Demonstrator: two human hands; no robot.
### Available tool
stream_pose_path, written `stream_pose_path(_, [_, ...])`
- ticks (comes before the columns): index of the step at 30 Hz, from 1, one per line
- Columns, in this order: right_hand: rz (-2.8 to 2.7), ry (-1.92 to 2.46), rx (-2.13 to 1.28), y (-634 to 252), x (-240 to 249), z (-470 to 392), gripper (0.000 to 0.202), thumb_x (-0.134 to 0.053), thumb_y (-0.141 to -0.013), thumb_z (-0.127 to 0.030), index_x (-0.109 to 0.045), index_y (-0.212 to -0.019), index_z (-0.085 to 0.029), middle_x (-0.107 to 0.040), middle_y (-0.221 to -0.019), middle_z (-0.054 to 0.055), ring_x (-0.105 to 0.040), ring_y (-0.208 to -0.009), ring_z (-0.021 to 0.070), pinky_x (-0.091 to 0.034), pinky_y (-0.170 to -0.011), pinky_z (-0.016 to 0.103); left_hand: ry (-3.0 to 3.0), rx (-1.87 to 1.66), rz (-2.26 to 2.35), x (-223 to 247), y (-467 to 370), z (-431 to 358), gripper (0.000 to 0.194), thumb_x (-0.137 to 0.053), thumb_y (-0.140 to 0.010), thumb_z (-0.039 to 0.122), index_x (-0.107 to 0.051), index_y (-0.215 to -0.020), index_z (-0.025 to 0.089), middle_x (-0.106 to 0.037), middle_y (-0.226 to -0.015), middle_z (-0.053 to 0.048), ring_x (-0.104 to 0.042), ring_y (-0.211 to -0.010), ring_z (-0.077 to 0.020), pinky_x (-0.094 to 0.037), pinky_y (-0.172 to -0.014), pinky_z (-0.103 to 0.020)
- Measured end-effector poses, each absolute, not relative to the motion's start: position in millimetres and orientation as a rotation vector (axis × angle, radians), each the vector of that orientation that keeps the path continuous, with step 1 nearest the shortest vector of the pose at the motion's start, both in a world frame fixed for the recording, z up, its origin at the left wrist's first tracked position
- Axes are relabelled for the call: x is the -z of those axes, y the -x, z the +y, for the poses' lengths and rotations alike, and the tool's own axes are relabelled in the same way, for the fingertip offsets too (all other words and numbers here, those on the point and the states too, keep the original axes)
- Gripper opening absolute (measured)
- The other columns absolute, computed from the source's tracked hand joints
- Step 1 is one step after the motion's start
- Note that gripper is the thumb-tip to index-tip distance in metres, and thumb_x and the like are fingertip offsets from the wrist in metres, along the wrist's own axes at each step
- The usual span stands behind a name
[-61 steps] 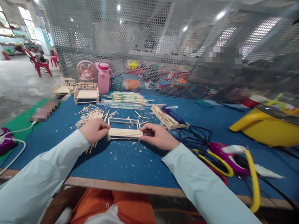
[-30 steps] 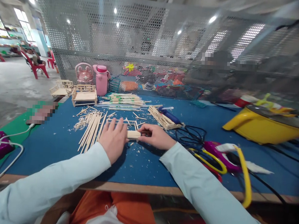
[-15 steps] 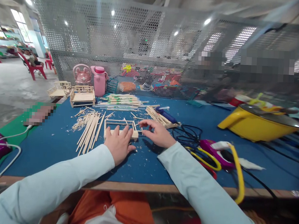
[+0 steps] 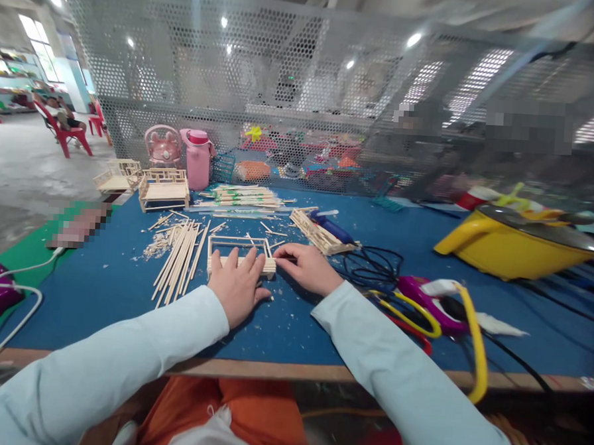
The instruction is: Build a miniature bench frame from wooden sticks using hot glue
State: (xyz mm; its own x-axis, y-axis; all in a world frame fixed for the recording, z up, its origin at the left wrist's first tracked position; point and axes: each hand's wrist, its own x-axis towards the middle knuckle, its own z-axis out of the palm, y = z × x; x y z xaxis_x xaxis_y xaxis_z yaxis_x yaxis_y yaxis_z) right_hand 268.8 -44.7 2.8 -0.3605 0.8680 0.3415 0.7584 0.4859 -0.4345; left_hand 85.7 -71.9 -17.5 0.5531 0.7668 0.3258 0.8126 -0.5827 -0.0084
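Observation:
A small frame of pale wooden sticks (image 4: 240, 241) lies on the blue work surface in front of me, its near part covered with sticks side by side. My left hand (image 4: 239, 282) rests flat on that near part, fingers spread. At the frame's right end, my right hand (image 4: 307, 266) has thumb and forefinger pinched together at the tip of a thin stick; most of the stick is hidden. Left of the frame lie loose long sticks (image 4: 178, 263) beside a heap of short offcuts (image 4: 164, 241).
Two stick-built models (image 4: 164, 189) stand at the back left near a pink bottle (image 4: 198, 161). A blue glue gun (image 4: 334, 228) lies on more sticks. To the right are yellow-handled scissors (image 4: 412, 311), a purple power strip (image 4: 434, 308) and a yellow pan (image 4: 515, 244). Perforated metal mesh closes the back.
My right hand has moved slightly left against the frame's end, and its thumb and forefinger have come together. The short stick that jutted out there no longer shows. My left hand stays in place.

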Motion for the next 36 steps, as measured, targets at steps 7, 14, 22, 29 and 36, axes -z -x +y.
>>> stream_pose_path(7, [-2.273, 1.309, -0.202, -265.7, -4.0, -47.2, 0.015, -0.046, -0.076, -0.018, -0.061, -0.073, -0.017, -0.064, -0.072, 0.004, -0.056, -0.066, 0.0149, -0.041, -0.062, 0.026, 2.622, 0.411, -1.362, 17.6, -85.3, -71.8, 0.059, -0.038, -0.081, 0.053, -0.032, -0.132, 0.023, -0.036, -0.137, -0.01, -0.033, -0.12, -0.0344, -0.024, -0.093, -0.063])
stream_pose_path(14, [-2.303, 1.298, -0.198, -267.9, -5.0, -44.2, 0.017, -0.046, -0.079, -0.024, -0.061, -0.074, -0.019, -0.066, -0.076, 0.005, -0.058, -0.07, 0.0169, -0.042, -0.065, 0.028, 2.607, 0.457, -1.354, 19.3, -84.9, -69.0, 0.058, -0.041, -0.08, 0.052, -0.033, -0.13, 0.024, -0.038, -0.136, -0.008, -0.037, -0.116, -0.0323, -0.029, -0.091, -0.059])
stream_pose_path(22, [-2.336, 1.3, -0.131, -267.6, -4.0, -45.4, 0.018, -0.045, -0.08, -0.024, -0.062, -0.076, -0.018, -0.066, -0.077, 0.006, -0.058, -0.072, 0.0185, -0.042, -0.067, 0.029, 2.627, 0.501, -1.355, 19.2, -84.7, -70.9, 0.057, -0.044, -0.079, 0.051, -0.036, -0.128, 0.023, -0.041, -0.135, -0.007, -0.041, -0.112, -0.0324, -0.028, -0.09, -0.061])
stream_pose_path(29, [-2.261, 1.195, 0.121, -261.2, -6.7, -52.0, 0.021, -0.041, -0.084, -0.023, -0.061, -0.083, -0.016, -0.065, -0.08, 0.011, -0.055, -0.076, 0.0201, -0.042, -0.069, 0.031, 2.47, 0.755, -1.363, 0.2, -87.2, -70.0, 0.047, -0.029, -0.088, 0.038, -0.034, -0.131, 0.018, -0.036, -0.137, -0.011, -0.022, -0.128, -0.0291, -0.009, -0.1, -0.062])
stream_pose_path(36, [-2.261, 1.034, 0.421, -251.3, -4.3, -59.4, 0.02, -0.041, -0.085, -0.019, -0.06, -0.083, -0.015, -0.065, -0.076, 0.008, -0.053, -0.07, 0.019, -0.037, -0.064, 0.032, 2.597, 0.76, -1.265, -7.1, -90.0, -55.8, 0.034, -0.029, -0.09, 0.028, -0.059, -0.078, 0.016, -0.064, -0.076, -0.006, -0.058, -0.076, -0.0192, -0.035, -0.088, -0.046])
